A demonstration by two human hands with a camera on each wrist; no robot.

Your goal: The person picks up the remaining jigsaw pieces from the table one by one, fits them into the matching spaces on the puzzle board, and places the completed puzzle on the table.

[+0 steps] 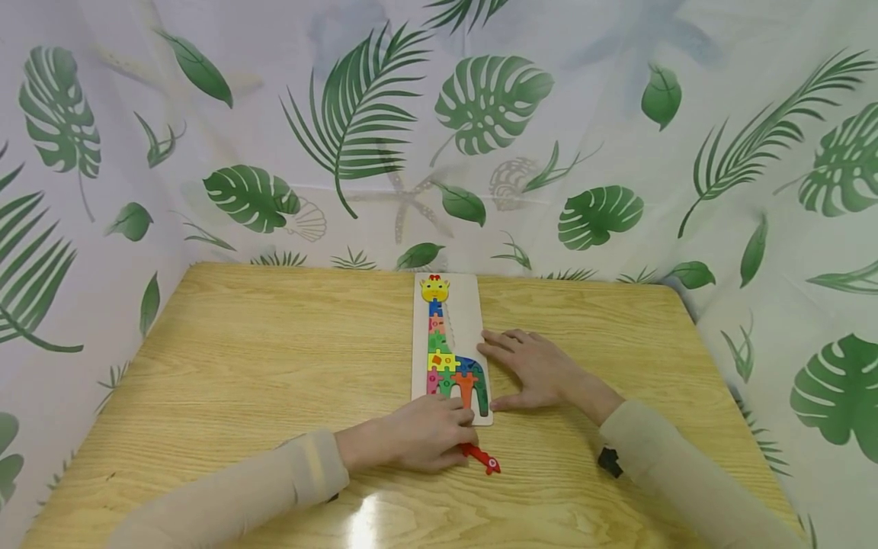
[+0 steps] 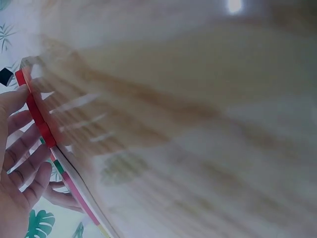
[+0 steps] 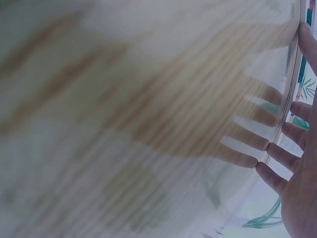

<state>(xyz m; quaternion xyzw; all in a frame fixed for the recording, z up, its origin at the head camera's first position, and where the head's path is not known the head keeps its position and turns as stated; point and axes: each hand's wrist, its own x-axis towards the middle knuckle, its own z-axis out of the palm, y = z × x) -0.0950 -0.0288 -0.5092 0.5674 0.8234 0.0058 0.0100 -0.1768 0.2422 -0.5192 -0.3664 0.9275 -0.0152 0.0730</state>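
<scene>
A giraffe jigsaw puzzle [image 1: 442, 362] with a yellow head and multicoloured pieces lies on a pale board [image 1: 466, 305]. My left hand [image 1: 428, 431] is bent over the board's near end, covering part of the legs. Its thumb and fingers hold a long red puzzle piece [image 1: 488, 462], which pokes out at the lower right; the thumb tip is on the red piece [image 2: 33, 106] in the left wrist view. My right hand [image 1: 538, 371] spreads along the board's right side, fingertips at its edge. In the right wrist view its fingers [image 3: 272, 178] are spread and touch the tabletop beside the board.
The glossy wooden table [image 1: 274, 343] extends around the board. A white cloth [image 1: 521, 191] printed with green leaves hangs behind it and at both sides. A dark object [image 1: 609, 462] shows at the right sleeve.
</scene>
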